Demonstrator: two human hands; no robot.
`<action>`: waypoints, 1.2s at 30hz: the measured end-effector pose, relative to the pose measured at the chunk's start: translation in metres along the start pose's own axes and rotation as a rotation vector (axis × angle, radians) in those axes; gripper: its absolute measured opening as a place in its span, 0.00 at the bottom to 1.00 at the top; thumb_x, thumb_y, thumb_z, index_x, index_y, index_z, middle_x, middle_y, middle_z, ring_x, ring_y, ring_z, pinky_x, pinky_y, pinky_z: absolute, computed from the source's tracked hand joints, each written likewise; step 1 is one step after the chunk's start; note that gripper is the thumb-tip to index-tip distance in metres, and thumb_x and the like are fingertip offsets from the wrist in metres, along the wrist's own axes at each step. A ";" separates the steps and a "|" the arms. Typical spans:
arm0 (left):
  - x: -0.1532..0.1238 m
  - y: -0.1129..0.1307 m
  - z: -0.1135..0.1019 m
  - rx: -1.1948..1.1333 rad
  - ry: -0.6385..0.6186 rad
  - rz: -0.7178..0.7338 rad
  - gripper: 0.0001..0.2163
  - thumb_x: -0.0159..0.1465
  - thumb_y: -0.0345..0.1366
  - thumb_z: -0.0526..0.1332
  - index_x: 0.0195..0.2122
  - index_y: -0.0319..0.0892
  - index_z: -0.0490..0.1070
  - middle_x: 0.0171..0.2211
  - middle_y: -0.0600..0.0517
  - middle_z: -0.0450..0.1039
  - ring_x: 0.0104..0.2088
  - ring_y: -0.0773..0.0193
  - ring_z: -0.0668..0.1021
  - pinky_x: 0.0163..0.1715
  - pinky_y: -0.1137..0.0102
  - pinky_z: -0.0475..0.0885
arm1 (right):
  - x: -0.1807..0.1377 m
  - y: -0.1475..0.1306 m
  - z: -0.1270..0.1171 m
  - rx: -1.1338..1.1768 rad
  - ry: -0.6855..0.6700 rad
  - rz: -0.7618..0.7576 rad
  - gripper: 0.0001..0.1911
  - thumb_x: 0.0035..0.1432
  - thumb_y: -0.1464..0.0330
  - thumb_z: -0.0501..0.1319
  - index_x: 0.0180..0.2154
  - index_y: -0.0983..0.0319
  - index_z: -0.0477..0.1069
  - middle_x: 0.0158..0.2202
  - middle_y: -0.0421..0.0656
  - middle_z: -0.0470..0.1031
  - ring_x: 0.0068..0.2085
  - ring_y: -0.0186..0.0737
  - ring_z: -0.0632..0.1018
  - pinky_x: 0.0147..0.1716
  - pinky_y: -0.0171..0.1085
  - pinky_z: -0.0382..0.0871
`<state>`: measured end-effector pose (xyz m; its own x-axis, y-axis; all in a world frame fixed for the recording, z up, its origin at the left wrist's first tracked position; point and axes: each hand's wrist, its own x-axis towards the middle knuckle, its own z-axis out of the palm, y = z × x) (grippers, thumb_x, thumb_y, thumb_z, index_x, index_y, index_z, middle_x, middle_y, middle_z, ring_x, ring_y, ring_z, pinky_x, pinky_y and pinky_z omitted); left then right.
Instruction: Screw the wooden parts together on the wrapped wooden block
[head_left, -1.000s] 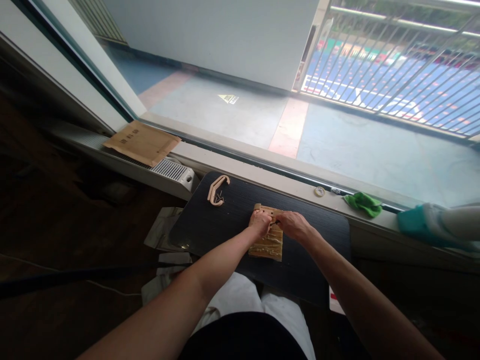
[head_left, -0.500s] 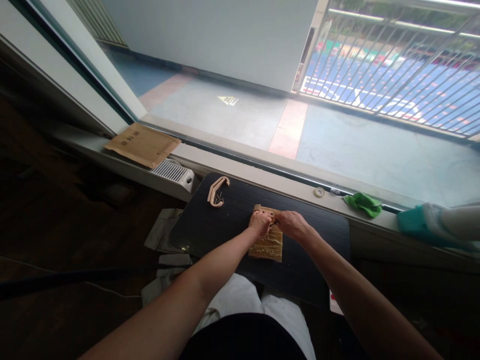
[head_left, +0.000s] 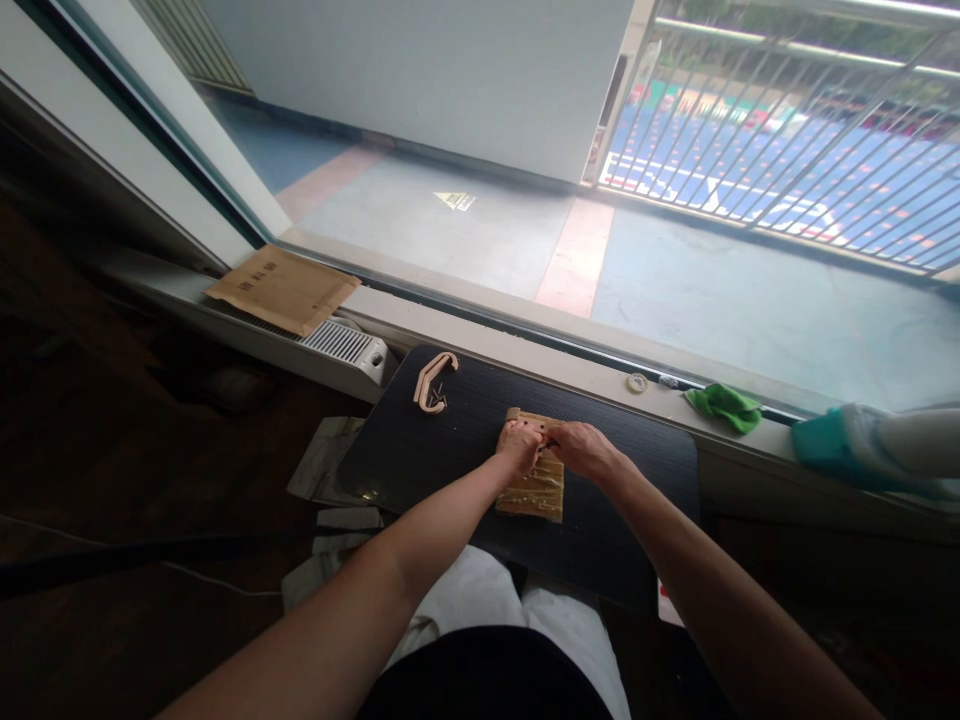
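A flat wooden sheet of cut-out parts lies on a small black table over my lap. My left hand rests closed on the sheet's far left part. Close beside it, my right hand is closed over the sheet's far edge, fingers pinched toward the left hand. What the fingers pinch is too small to make out. A curved wooden piece with a few tiny pins beside it lies at the table's far left corner.
A window sill runs behind the table with a small tape roll, a green cloth and a teal-and-white bundle. A cardboard envelope lies on a heater at left. Papers lie on the dark floor.
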<state>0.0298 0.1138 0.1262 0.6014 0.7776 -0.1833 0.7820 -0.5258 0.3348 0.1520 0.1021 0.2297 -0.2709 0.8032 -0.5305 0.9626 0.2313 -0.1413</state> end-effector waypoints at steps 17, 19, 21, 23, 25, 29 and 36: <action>-0.001 0.001 -0.001 -0.010 -0.017 -0.002 0.05 0.57 0.31 0.58 0.34 0.40 0.73 0.40 0.46 0.72 0.45 0.56 0.71 0.46 0.62 0.63 | 0.001 0.000 0.000 -0.037 0.006 0.022 0.15 0.60 0.67 0.49 0.38 0.60 0.73 0.38 0.46 0.77 0.40 0.40 0.76 0.37 0.34 0.64; 0.000 0.001 -0.001 -0.008 -0.015 -0.004 0.05 0.57 0.31 0.58 0.33 0.39 0.73 0.40 0.45 0.72 0.44 0.55 0.71 0.45 0.61 0.63 | 0.001 -0.001 -0.002 -0.053 -0.008 0.045 0.14 0.59 0.66 0.50 0.39 0.60 0.73 0.38 0.46 0.77 0.40 0.41 0.77 0.36 0.35 0.64; 0.000 0.000 0.000 -0.006 -0.016 -0.004 0.06 0.58 0.32 0.58 0.33 0.39 0.73 0.39 0.45 0.72 0.44 0.55 0.71 0.45 0.61 0.63 | 0.001 -0.001 -0.004 -0.071 -0.025 0.049 0.12 0.58 0.68 0.52 0.40 0.59 0.72 0.38 0.46 0.77 0.41 0.42 0.76 0.35 0.35 0.64; 0.000 0.000 0.000 -0.007 -0.019 -0.003 0.06 0.58 0.31 0.58 0.34 0.40 0.73 0.39 0.45 0.72 0.44 0.55 0.71 0.45 0.61 0.63 | 0.002 0.000 -0.003 -0.075 -0.026 0.027 0.13 0.57 0.71 0.52 0.40 0.58 0.72 0.39 0.44 0.77 0.42 0.41 0.76 0.36 0.34 0.64; 0.000 0.001 0.000 -0.010 -0.018 -0.003 0.06 0.58 0.30 0.58 0.34 0.40 0.73 0.40 0.45 0.72 0.45 0.55 0.71 0.46 0.62 0.63 | 0.004 0.001 -0.002 -0.061 -0.019 0.011 0.14 0.58 0.72 0.50 0.40 0.58 0.72 0.40 0.44 0.77 0.42 0.40 0.76 0.37 0.34 0.64; -0.002 0.001 -0.001 -0.015 -0.010 -0.013 0.06 0.59 0.31 0.57 0.35 0.40 0.73 0.41 0.45 0.72 0.45 0.56 0.71 0.46 0.62 0.63 | 0.006 0.000 0.000 -0.037 -0.040 0.027 0.15 0.61 0.67 0.48 0.40 0.60 0.72 0.40 0.46 0.77 0.41 0.39 0.76 0.38 0.34 0.64; -0.001 0.001 -0.002 -0.016 -0.007 -0.004 0.06 0.58 0.31 0.58 0.34 0.39 0.73 0.39 0.45 0.72 0.44 0.55 0.72 0.46 0.62 0.63 | 0.002 -0.001 -0.006 -0.047 -0.056 0.043 0.14 0.58 0.67 0.51 0.42 0.59 0.72 0.39 0.46 0.77 0.41 0.40 0.76 0.37 0.34 0.64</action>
<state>0.0299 0.1134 0.1284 0.5997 0.7770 -0.1912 0.7814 -0.5172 0.3493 0.1505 0.1070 0.2335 -0.2273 0.7812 -0.5815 0.9714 0.2238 -0.0791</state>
